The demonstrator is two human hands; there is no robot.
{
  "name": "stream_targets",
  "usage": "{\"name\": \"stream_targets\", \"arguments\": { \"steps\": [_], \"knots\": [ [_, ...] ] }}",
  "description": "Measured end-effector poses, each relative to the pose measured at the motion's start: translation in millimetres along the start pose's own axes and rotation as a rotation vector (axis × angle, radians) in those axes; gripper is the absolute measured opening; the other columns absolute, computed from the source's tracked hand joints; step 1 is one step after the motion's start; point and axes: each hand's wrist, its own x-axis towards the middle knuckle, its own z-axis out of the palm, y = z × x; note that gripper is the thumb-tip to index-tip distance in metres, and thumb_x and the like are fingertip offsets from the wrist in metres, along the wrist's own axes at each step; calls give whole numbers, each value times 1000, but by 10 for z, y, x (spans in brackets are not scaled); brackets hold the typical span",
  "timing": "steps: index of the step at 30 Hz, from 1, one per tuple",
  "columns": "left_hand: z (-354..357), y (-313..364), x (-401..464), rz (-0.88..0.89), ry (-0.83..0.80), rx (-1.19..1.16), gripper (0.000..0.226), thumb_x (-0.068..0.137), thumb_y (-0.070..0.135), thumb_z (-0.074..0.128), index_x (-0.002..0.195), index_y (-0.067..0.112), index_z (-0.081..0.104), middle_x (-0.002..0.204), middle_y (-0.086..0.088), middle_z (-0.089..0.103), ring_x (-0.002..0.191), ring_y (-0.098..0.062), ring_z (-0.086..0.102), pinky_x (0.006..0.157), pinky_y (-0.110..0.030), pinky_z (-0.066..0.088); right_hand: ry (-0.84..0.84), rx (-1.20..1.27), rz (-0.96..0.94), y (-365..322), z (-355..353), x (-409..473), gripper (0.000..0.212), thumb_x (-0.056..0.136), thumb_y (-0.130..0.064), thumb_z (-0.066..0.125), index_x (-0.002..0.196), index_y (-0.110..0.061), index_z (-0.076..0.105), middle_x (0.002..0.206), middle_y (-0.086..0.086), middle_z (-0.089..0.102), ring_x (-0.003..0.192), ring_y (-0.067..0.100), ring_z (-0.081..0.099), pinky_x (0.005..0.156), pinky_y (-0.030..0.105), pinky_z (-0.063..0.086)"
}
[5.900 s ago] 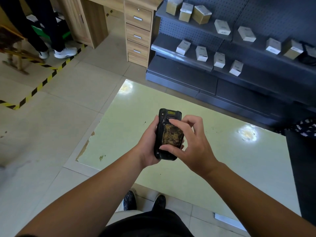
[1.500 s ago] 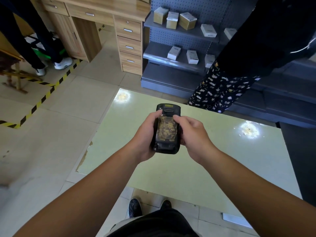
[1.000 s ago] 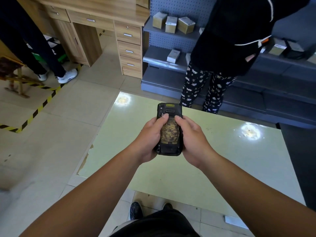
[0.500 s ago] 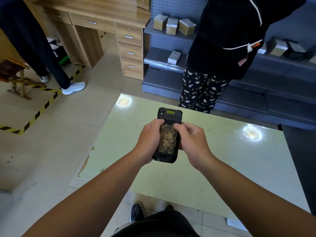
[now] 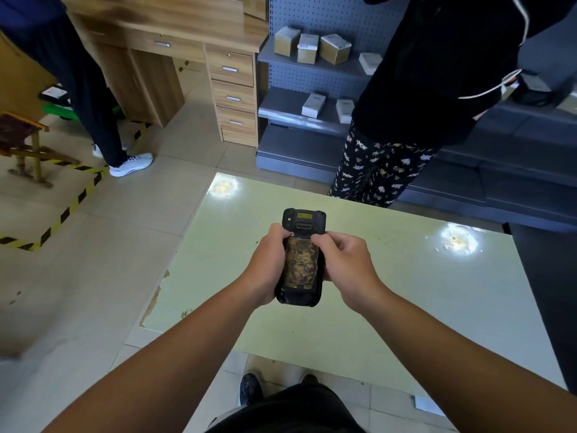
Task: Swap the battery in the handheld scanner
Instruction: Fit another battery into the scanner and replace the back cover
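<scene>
I hold a black handheld scanner [image 5: 303, 218] back side up, above a pale green table [image 5: 406, 292]. A worn yellow-brown battery panel [image 5: 301, 267] fills the middle of its back. My left hand [image 5: 270, 267] wraps the scanner's left side, thumb at the panel's top left corner. My right hand [image 5: 346, 264] grips the right side, thumb on the panel's top right corner. The scanner's lower sides are hidden by my fingers.
A person in a black top and patterned trousers [image 5: 381, 170] stands at the table's far edge. Behind are grey shelves with small boxes [image 5: 312, 48] and a wooden desk with drawers [image 5: 232, 89]. Another person's legs [image 5: 93, 114] stand at left by yellow-black floor tape [image 5: 62, 214].
The person in patterned trousers came from the right and now stands at the table's far edge. My right hand shifted from pinching the panel to gripping the scanner's side; both thumbs stay on the panel's top.
</scene>
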Motion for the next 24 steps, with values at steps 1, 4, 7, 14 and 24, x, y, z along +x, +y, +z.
{"name": "stream_targets", "arguments": {
  "steps": [1, 4, 7, 14, 24],
  "knots": [
    [-3, -6, 3, 2, -2, -5, 57, 83, 42, 36, 106, 2, 69, 100, -23, 68, 93, -39, 65, 102, -69, 47, -1, 9, 7, 4, -2, 3, 25, 96, -22, 62, 84, -7, 77, 72, 9, 67, 69, 24, 63, 74, 69, 56],
    [-10, -16, -7, 5, -7, -21, 51, 82, 44, 38, 100, 9, 71, 98, -20, 70, 92, -38, 67, 101, -68, 49, 3, 5, 18, 8, 5, 0, 24, 98, -22, 61, 84, -12, 79, 74, 6, 70, 71, 24, 66, 75, 70, 57],
    [-13, -45, 11, 23, -40, -64, 58, 86, 45, 39, 114, 4, 70, 101, -20, 72, 93, -38, 68, 101, -66, 51, 19, -30, 28, 10, -5, -2, 24, 98, -25, 62, 87, -10, 78, 80, 9, 71, 74, 23, 67, 76, 69, 58],
    [-34, -116, 58, -19, -126, -116, 84, 96, 77, 24, 121, 15, 75, 110, -14, 79, 100, -27, 76, 72, -33, 63, -25, -817, -332, -125, 8, -40, 93, 80, -58, 62, 159, -43, 15, 148, -9, 31, 133, 13, 35, 98, 36, 44],
    [-109, -315, 159, -103, -136, -142, 96, 88, 87, 21, 124, 15, 73, 120, -12, 78, 115, -25, 71, 95, -40, 52, -25, -1163, -204, 98, 373, 90, 79, 78, -47, 73, 141, -29, 30, 128, 6, 34, 105, 30, 50, 68, 37, 47]
  ]
}}
